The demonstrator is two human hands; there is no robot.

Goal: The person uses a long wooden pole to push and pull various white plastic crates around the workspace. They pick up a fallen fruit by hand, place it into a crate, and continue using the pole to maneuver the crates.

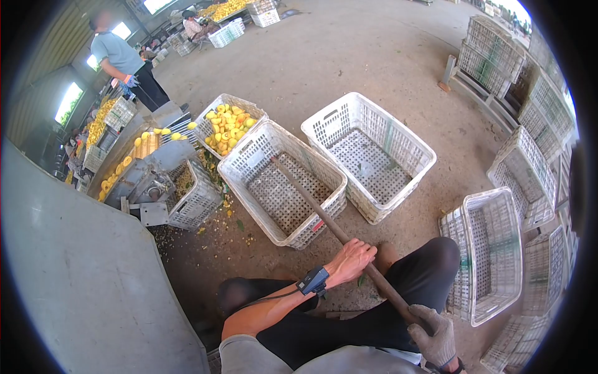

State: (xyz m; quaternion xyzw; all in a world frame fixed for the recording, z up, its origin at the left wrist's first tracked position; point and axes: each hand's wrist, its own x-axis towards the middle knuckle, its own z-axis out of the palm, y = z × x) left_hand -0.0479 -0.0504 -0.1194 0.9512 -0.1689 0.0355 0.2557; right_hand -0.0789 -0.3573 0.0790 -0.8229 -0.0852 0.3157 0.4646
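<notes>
A long wooden pole slants across my lap, its far end reaching over the inside of a white plastic crate. My left hand, bare and with a dark device strapped at the wrist, is closed around the pole's middle. Near the pole's lower end, my right hand grips it in a pale knitted glove. Whether the pole's tip touches the crate cannot be made out. Beside that crate stands a second white crate. Behind them a third crate holds yellow fruit, some pieces cut.
On the left a conveyor carries yellow fruit, with a scrap-filled crate below. A large metal panel fills the lower left. More crates line the right side. A person wearing blue gloves stands by the conveyor.
</notes>
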